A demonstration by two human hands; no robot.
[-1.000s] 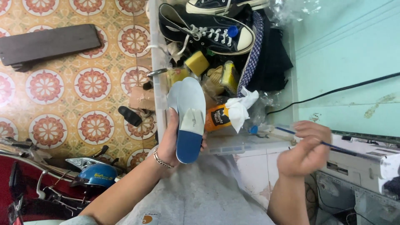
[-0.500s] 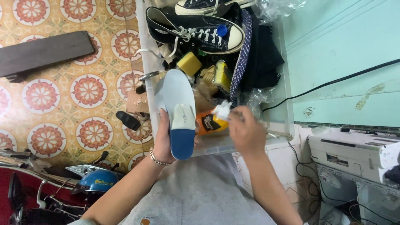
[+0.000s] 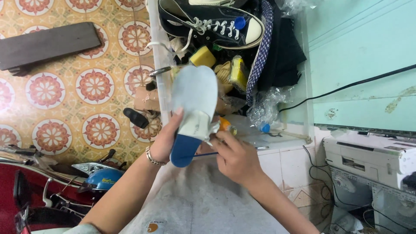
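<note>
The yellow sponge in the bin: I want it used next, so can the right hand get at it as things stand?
Probably not straight away: the yellow sponge lies uncovered, but the right hand is occupied at the insole, which the left hand holds.

I count one insole (image 3: pixel 193 108), one sneaker (image 3: pixel 212 22), two yellow sponges (image 3: pixel 203 56), one helmet (image 3: pixel 100 178), one printer (image 3: pixel 372 158), one dark plank (image 3: pixel 47 43) and two hands (image 3: pixel 167 141).

Insole (image 3: pixel 194 104) in my left hand (image 3: pixel 167 145), my right hand (image 3: pixel 232 158) just right of it, touching its lower edge w/ thin tool (image 3: pixel 208 154) under. Bin (image 3: pixel 308 104) beyond hands; sneaker (image 3: pixel 212 19) at far end, sponge (image 3: pixel 203 56) in betw. Helmet (image 3: pixel 102 178) lower left, plank (image 3: pixel 47 43) far left on floor. Printer (image 3: pixel 368 158) right.
</note>
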